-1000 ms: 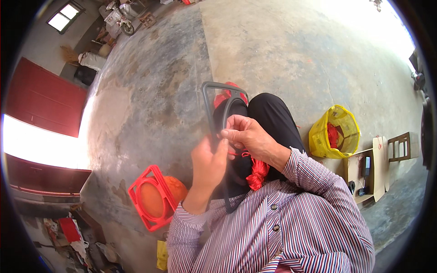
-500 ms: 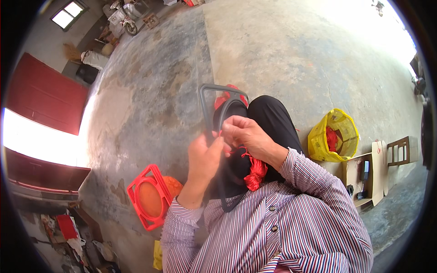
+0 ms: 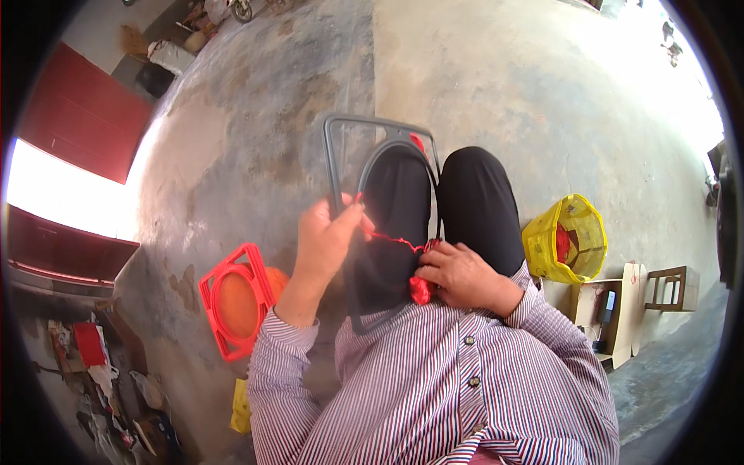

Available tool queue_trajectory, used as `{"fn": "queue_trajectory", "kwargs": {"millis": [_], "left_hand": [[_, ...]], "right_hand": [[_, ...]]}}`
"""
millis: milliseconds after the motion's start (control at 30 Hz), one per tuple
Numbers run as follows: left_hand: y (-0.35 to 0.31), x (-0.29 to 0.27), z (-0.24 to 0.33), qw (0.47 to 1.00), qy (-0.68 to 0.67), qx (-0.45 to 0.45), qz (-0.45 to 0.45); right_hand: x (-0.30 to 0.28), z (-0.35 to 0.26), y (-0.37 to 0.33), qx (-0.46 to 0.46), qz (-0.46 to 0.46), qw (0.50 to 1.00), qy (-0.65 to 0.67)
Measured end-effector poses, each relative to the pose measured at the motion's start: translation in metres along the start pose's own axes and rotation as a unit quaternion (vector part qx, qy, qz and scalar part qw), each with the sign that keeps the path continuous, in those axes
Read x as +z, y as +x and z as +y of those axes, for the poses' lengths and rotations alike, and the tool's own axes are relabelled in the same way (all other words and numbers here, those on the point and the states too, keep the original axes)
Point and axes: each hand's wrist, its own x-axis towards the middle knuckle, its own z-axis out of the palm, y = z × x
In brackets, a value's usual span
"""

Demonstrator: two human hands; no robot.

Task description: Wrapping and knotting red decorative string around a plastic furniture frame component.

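Worn concrete floor. One grey frame lay over left thigh; looked light, stiff, best gripped by side bars. Left hand: fingers closed on frame's bar, pinching red cord. Right hand: fingers curled round one red bundle, likely soft, slippery. One yellow basket stood rightward.

A yellow bag is seen set on a stained concrete floor, beside an open cardboard box in which a dark object is held. A small wooden stool is placed just beyond. At upper left, a dark red panel is backlit by glare, with a broom propped near a whitish sack; mixed clutter is strewn at lower left.
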Motion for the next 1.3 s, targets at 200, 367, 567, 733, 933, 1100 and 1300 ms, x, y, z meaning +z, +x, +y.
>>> {"fn": "queue_trajectory", "kwargs": {"millis": [200, 367, 567, 733, 933, 1100, 1300], "left_hand": [[0.003, -0.024, 0.015, 0.999, -0.039, 0.019, 0.013], [-0.012, -0.015, 0.011, 0.998, -0.022, 0.048, -0.025], [-0.033, 0.026, 0.003, 0.956, 0.24, 0.166, 0.028], [-0.021, 0.041, -0.001, 0.937, 0.244, 0.244, 0.062], [-0.011, 0.046, -0.006, 0.92, 0.227, 0.318, 0.008], [0.002, 0.044, -0.009, 0.919, 0.19, 0.339, -0.062], [0.011, 0.021, -0.014, 0.946, -0.114, 0.255, -0.162]], "right_hand": [[-0.026, 0.023, 0.0, 0.014, 0.128, 0.927, 0.351], [-0.058, 0.039, -0.01, 0.107, 0.322, 0.611, 0.715], [-0.074, 0.043, -0.01, 0.043, 0.215, 0.513, 0.83], [-0.089, -0.014, 0.012, 0.092, 0.192, 0.664, 0.717], [-0.095, -0.007, 0.048, 0.14, 0.301, 0.726, 0.602], [-0.098, 0.007, 0.065, 0.119, 0.276, 0.737, 0.605], [-0.065, 0.056, 0.039, 0.053, 0.207, 0.535, 0.817]]}}
